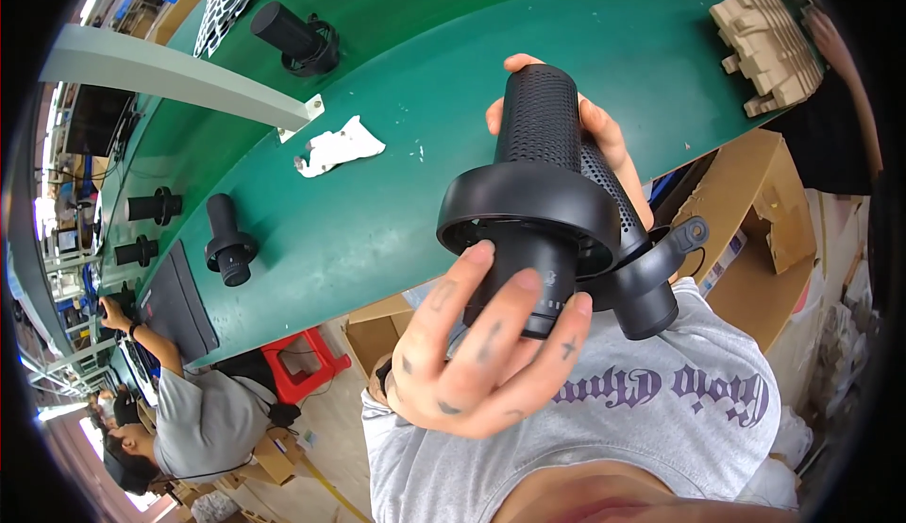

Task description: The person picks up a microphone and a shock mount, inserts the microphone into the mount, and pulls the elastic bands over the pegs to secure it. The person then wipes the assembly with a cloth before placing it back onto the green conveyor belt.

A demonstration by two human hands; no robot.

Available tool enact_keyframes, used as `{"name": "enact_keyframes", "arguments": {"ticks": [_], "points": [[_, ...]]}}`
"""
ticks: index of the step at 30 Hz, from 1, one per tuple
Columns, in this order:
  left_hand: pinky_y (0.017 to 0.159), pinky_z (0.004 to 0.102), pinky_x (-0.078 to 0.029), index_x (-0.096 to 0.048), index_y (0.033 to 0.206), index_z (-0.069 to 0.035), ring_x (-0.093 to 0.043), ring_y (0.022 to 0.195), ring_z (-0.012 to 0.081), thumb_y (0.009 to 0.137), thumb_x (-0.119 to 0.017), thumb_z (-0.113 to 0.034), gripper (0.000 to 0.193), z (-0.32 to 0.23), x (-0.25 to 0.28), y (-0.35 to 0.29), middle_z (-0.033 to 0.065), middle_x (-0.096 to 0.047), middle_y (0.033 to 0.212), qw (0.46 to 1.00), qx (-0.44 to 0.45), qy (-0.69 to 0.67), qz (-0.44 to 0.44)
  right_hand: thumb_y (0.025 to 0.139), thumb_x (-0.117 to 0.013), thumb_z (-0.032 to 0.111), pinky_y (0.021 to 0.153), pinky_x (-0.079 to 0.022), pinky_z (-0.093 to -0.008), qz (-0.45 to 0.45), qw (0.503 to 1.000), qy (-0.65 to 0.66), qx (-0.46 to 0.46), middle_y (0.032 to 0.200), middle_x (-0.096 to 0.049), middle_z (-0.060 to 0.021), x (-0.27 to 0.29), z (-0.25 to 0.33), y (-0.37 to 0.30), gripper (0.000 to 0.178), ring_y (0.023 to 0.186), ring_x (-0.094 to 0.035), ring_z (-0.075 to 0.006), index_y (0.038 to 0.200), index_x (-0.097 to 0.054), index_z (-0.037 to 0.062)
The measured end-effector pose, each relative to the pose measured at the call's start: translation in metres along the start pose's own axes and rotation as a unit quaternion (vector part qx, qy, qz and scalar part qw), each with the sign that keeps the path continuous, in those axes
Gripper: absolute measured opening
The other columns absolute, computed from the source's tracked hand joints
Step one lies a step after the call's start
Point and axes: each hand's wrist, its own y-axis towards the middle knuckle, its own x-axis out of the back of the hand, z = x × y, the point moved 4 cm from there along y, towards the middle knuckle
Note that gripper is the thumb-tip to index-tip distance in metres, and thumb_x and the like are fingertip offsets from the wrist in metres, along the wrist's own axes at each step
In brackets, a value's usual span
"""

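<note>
A black microphone (pixel 541 117) with a perforated grille and a wide ring mount is held up in front of my chest. My left hand (pixel 477 348) grips its smooth lower body, fingertips pressed on below the ring; the thumb is hidden. Behind it and to the right is a second black microphone (pixel 646 311) of the same kind, with a bracket on its ring. My right hand (pixel 609 136) is wrapped round the grille end from behind, its palm hidden. How its grip divides between the two microphones I cannot tell.
Beyond lies a green workbench (pixel 453 79) with a crumpled white piece (pixel 344 147), more microphones (pixel 226 235), a grey post (pixel 189 75) and a moulded pulp tray (pixel 764 51). An open cardboard box (pixel 755 230) stands right, a red stool (pixel 304 367) left. A seated co-worker (pixel 203 419) works at left; another person's arm (pixel 840 60) is at far right.
</note>
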Motion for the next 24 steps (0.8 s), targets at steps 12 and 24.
{"name": "enact_keyframes", "arguments": {"ticks": [12, 24], "points": [[0.084, 0.0381, -0.054, -0.062, 0.076, -0.016, -0.061, 0.099, 0.0247, 0.071, -0.064, -0.011, 0.007, -0.012, -0.004, 0.004, -0.0032, -0.063, 0.096, 0.990, -0.100, -0.024, 0.097, 0.079, -0.070, 0.047, 0.066, -0.060, -0.0315, -0.030, 0.999, 0.026, -0.019, 0.110, -0.053, -0.0237, -0.008, -0.012, -0.002, 0.081, 0.080, -0.067, -0.0248, 0.138, -0.030, 0.0074], [0.105, 0.0401, -0.041, -0.065, 0.081, -0.002, -0.050, 0.109, 0.0263, 0.059, -0.057, -0.021, 0.030, -0.011, -0.003, 0.007, 0.0072, -0.057, 0.098, 0.889, -0.380, -0.005, 0.257, 0.085, -0.061, 0.052, 0.060, -0.058, -0.0260, 0.008, 0.997, -0.054, -0.050, 0.106, -0.052, -0.0209, -0.010, -0.016, -0.001, 0.075, 0.073, -0.066, -0.0195, 0.137, -0.031, 0.0078]]}}
